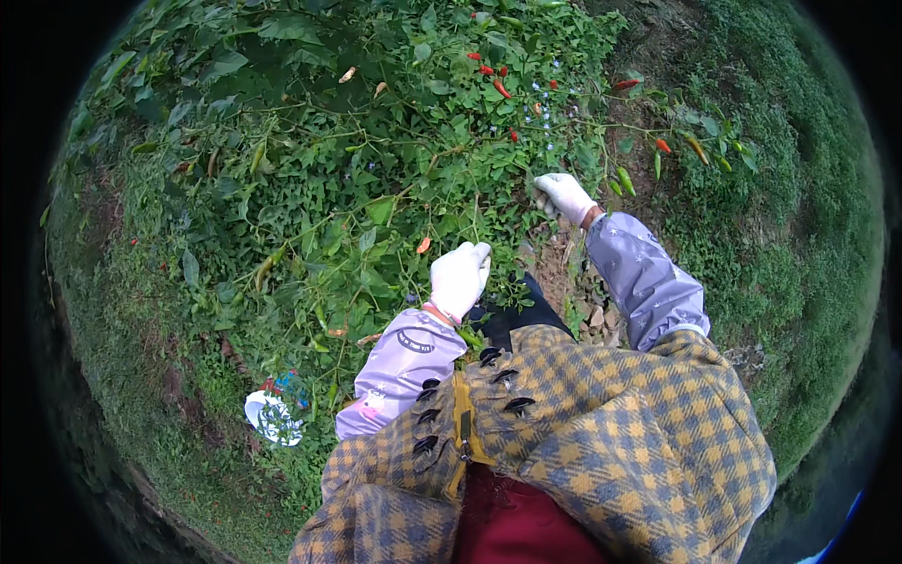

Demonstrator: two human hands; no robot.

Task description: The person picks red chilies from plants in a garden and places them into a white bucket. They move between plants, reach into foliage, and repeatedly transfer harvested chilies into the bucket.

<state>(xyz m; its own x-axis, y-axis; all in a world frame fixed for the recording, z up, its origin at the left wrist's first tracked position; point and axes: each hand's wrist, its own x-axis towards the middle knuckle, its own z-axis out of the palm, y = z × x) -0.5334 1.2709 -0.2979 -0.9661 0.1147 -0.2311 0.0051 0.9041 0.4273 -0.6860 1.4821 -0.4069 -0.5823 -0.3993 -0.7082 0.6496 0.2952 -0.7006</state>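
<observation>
My left hand (460, 280), in a white glove, is among the chili pepper stems just in front of my body. Its thumb and fingers are drawn together beside a thin green stem (476, 215); what they pinch, if anything, is hidden. An orange-red chili pepper (423, 245) hangs just left of that hand. Farther forward and right, my gloved right hand (561, 196) is curled at the edge of the foliage, and its palm is out of sight. Green chili peppers (625, 181) hang beyond it to the right. Several red chili peppers (501, 88) show above both hands.
A branch (634, 129) with red and green peppers reaches out to the right. At lower left, a white container (271, 417) sits partly behind leaves. Stones (597, 317) and bare soil (553, 264) lie by my dark-clad leg (539, 307). Low weeds (768, 211) cover the right side.
</observation>
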